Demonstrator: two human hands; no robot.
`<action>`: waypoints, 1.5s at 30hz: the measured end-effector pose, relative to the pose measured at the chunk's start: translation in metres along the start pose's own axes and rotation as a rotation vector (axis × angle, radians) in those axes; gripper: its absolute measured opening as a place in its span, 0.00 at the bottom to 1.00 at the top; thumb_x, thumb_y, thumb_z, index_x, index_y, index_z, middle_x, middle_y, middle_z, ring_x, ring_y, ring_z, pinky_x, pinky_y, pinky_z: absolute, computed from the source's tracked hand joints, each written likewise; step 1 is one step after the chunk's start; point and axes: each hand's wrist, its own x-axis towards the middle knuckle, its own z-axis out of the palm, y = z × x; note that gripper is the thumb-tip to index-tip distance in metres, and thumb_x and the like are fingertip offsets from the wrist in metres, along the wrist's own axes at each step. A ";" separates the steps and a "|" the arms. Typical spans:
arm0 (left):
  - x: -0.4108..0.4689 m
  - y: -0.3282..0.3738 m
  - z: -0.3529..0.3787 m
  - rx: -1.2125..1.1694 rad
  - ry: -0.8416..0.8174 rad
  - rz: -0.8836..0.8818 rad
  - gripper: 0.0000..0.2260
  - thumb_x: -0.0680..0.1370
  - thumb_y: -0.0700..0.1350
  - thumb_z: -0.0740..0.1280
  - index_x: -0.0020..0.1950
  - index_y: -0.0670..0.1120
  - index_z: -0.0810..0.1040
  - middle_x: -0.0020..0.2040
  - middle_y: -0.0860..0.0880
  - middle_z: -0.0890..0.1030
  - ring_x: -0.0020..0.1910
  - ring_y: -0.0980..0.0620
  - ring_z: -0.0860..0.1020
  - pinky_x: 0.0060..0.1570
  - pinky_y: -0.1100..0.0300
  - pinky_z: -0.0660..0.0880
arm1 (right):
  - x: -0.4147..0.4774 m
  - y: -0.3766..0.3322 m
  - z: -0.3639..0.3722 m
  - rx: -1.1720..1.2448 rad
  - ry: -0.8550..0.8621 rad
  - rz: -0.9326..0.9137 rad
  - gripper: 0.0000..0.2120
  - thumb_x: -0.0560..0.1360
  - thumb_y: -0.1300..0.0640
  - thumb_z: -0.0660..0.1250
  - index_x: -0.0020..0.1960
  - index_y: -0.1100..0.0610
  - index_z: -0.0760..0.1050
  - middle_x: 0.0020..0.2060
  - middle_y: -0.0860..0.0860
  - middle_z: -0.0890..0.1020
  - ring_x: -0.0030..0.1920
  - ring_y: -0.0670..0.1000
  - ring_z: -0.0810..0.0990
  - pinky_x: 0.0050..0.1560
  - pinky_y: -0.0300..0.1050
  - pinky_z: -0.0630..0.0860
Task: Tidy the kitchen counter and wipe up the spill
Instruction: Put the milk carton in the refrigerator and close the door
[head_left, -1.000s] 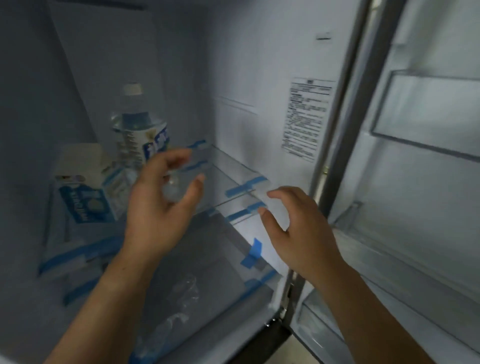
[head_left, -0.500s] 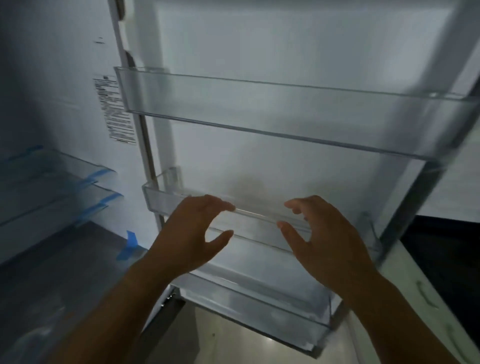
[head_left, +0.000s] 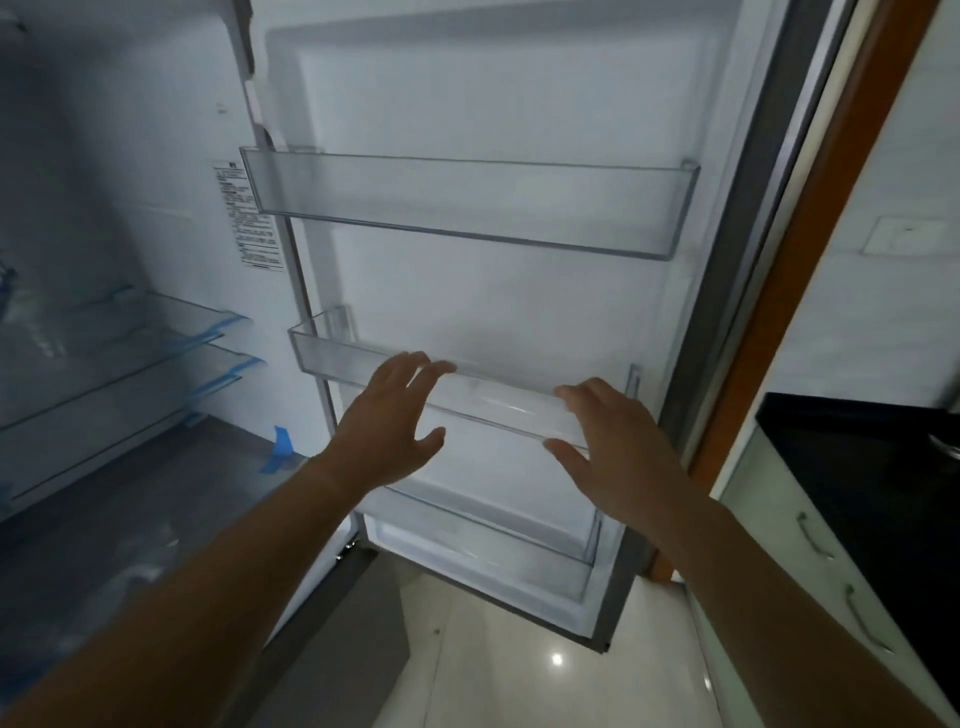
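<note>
Counter (head_left: 852, 467) at right; left hand (head_left: 387, 431) and right hand (head_left: 618, 457) spread, empty, before fridge door (head_left: 493, 301)

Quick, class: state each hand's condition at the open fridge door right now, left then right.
Left hand: open, fingers spread, holding nothing, at the middle door bin.
Right hand: open, holding nothing, by the same bin's right end.

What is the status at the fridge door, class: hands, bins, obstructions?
Left hand open, empty. Right hand open, empty, at the middle door bin. Bin holds nothing visible. Nothing in the way.
</note>
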 end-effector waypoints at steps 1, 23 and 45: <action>-0.004 -0.003 -0.002 -0.012 0.005 0.002 0.30 0.71 0.47 0.72 0.70 0.50 0.65 0.68 0.44 0.69 0.70 0.44 0.64 0.62 0.52 0.69 | -0.004 -0.006 0.001 -0.008 0.003 -0.007 0.24 0.77 0.47 0.62 0.69 0.55 0.64 0.62 0.52 0.73 0.61 0.51 0.73 0.62 0.42 0.66; -0.167 0.038 -0.089 -0.386 0.228 -0.043 0.19 0.76 0.57 0.57 0.53 0.47 0.79 0.55 0.49 0.78 0.57 0.50 0.75 0.60 0.59 0.66 | -0.149 -0.120 -0.016 0.370 0.583 0.155 0.23 0.72 0.48 0.67 0.63 0.55 0.68 0.61 0.54 0.73 0.59 0.49 0.74 0.57 0.40 0.73; -0.294 0.034 -0.175 0.150 0.423 -0.707 0.22 0.76 0.60 0.56 0.66 0.52 0.69 0.64 0.54 0.72 0.56 0.63 0.68 0.53 0.72 0.65 | -0.050 -0.233 0.073 0.729 0.078 -0.701 0.36 0.75 0.37 0.54 0.75 0.55 0.49 0.76 0.54 0.52 0.74 0.46 0.50 0.70 0.42 0.60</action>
